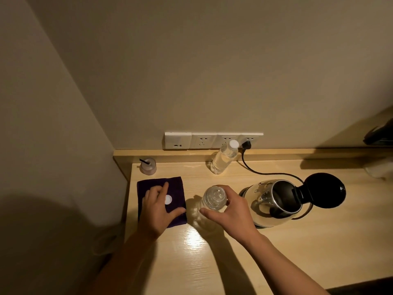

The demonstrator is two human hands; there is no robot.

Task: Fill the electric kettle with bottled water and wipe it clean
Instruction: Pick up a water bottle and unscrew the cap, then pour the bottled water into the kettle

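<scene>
An uncapped clear water bottle [212,198] stands on the wooden desk [297,252], and my right hand [230,211] grips it around the upper body. Its white cap [168,199] lies on a folded dark purple cloth [176,188] to the left. My left hand [156,211] rests flat on that cloth with fingers spread beside the cap. The steel electric kettle [274,203] sits to the right on its base, its black lid [325,189] swung open. A second, capped water bottle [224,157] stands at the back near the wall.
A row of wall sockets [212,141] runs above the desk's back ledge, with the kettle's black cord [255,170] plugged in. A small jar with a dark stick [148,166] stands at the back left corner. A dark object [379,135] shows at the far right edge.
</scene>
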